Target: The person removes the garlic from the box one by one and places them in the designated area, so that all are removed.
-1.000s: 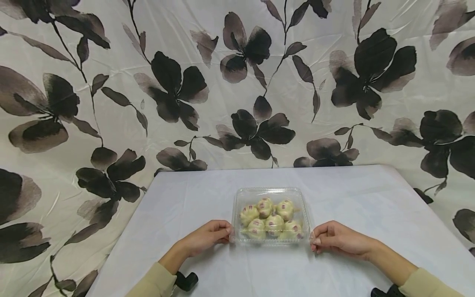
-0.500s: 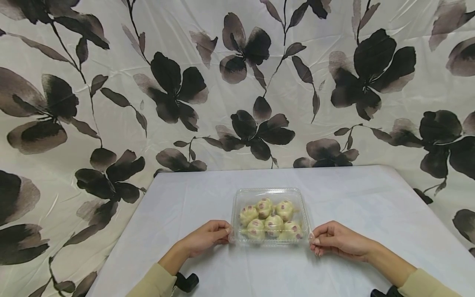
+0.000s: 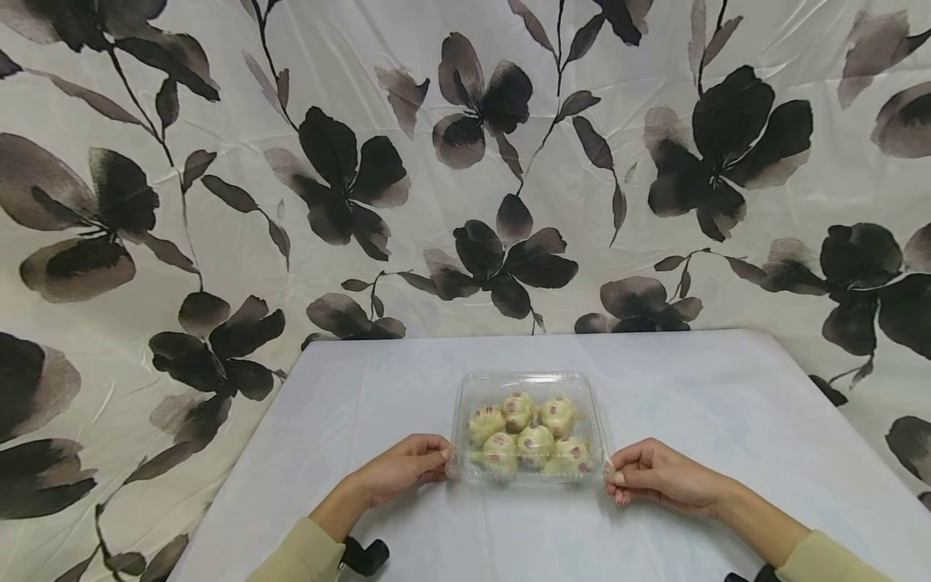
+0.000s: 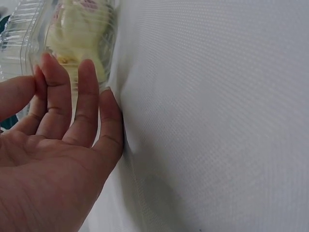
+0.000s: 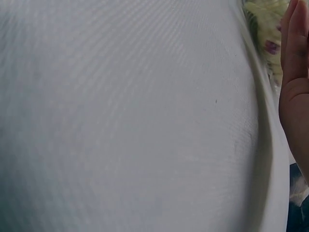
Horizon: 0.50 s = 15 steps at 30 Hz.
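A clear plastic clamshell box (image 3: 527, 475) sits on the white-covered table, its lid down. Inside it are several pale yellow-green round pieces (image 3: 534, 446) with purple marks, which look individually wrapped. My left hand (image 3: 400, 469) pinches the box's front left corner between thumb and forefinger; in the left wrist view its other fingers (image 4: 88, 104) reach loosely along the side of the box. At the front right corner, my right hand (image 3: 665, 477) pinches the rim. The right wrist view catches only part of that hand, and its fingertips are cut off there.
White cloth covers the table (image 3: 364, 380). Behind its far edge hangs a pale curtain (image 3: 407, 202) printed with dark flowers. A black wrist device (image 3: 367, 558) shows under the left forearm, with another (image 3: 760, 574) partly in view under the right.
The head view has tilted slightly, so the curtain sits lower. Box and hands have shifted very slightly left together, with the grip on both corners unchanged.
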Each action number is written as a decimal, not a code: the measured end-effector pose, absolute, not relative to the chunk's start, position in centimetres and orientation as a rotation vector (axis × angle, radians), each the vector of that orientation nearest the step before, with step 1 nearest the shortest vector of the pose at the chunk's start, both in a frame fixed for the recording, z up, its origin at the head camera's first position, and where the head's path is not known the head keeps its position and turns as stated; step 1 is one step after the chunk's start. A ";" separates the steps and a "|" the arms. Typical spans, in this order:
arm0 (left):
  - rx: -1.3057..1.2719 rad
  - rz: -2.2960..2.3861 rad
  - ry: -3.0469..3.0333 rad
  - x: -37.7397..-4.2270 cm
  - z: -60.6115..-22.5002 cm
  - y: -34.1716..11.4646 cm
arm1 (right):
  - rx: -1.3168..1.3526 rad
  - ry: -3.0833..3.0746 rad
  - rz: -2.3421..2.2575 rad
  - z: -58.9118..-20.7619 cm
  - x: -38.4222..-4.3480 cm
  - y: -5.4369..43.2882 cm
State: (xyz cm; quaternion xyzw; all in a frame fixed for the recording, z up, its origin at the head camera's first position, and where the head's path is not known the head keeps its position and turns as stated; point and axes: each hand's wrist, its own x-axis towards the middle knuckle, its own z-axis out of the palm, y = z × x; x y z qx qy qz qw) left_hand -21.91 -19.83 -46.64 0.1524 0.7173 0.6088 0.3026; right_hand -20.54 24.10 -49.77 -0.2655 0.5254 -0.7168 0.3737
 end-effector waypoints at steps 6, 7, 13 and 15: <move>0.403 1.618 1.899 -21.9 -46.8 -19.8 | -0.707 1.333 -1.845 -50.4 -20.7 24.1; 0.399 1.618 1.902 -21.9 -46.8 -19.8 | -0.717 1.333 -1.849 -50.4 -20.8 24.1; 0.379 1.633 1.899 -21.9 -46.7 -19.8 | -0.747 1.378 -1.854 -50.5 -20.9 23.9; 0.379 1.638 1.891 -21.9 -46.7 -19.9 | -0.727 1.392 -1.845 -50.4 -20.9 23.8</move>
